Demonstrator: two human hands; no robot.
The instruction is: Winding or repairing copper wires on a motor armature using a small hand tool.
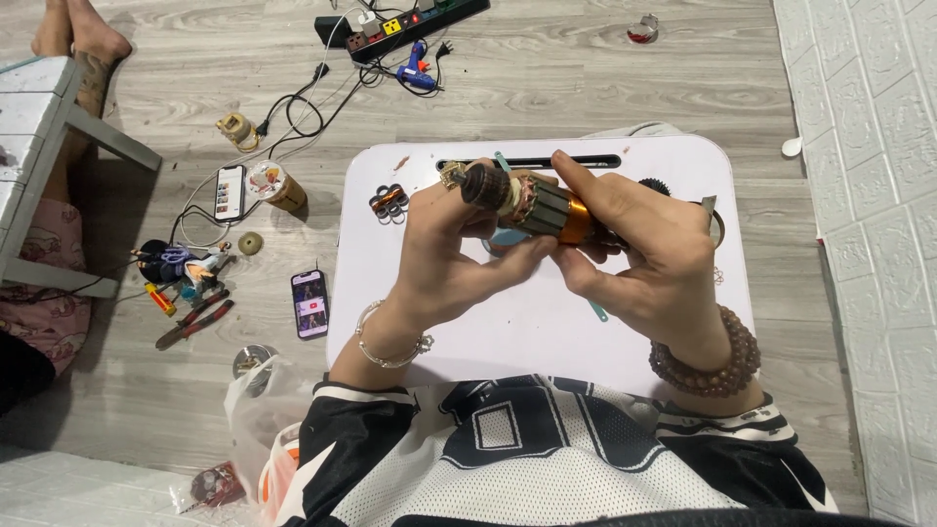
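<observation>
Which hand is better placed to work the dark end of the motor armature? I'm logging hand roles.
Probably the left hand: its fingertips pinch the armature at that dark end, while the right hand grips the body.

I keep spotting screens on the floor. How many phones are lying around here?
2. One phone lies on the floor beside a round tin left of the white tray table, its cable attached. The other phone lies nearer the person, by the table's left edge. Others may be hidden.
</observation>
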